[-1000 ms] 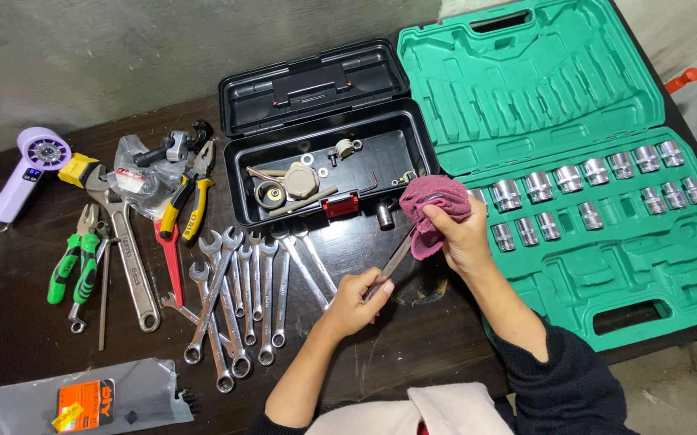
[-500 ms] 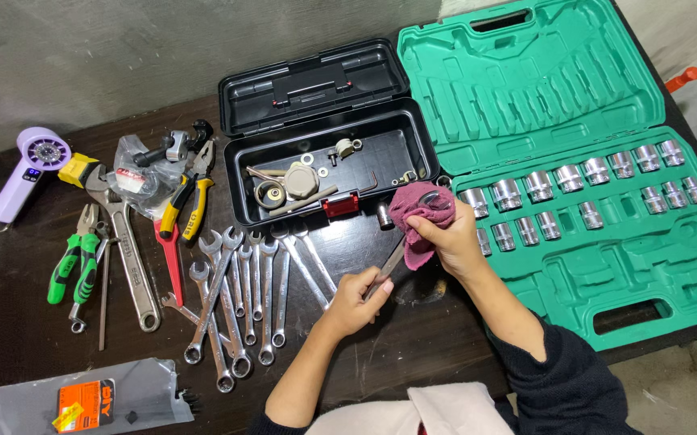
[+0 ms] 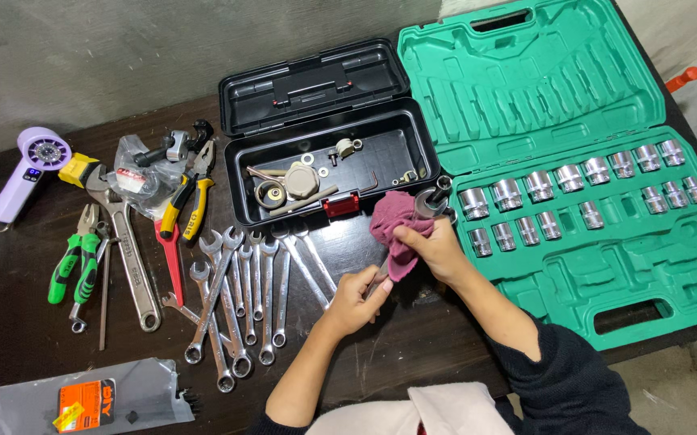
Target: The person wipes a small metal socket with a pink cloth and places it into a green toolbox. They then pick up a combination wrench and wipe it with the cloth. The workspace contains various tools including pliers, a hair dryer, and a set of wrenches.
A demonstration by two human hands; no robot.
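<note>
Dark table (image 3: pixel 413 346): left hand (image 3: pixel 356 298) grips ratchet (image 3: pixel 431 200); right hand (image 3: pixel 437 246) pinches maroon rag (image 3: pixel 392 225).

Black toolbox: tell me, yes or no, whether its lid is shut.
No, the black toolbox lies with its lid thrown back, so the washers and small parts in its tray are in plain sight.

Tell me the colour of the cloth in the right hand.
The cloth is dusty pink to maroon, bunched in the right hand around a metal tool; seen in the head view.
</note>
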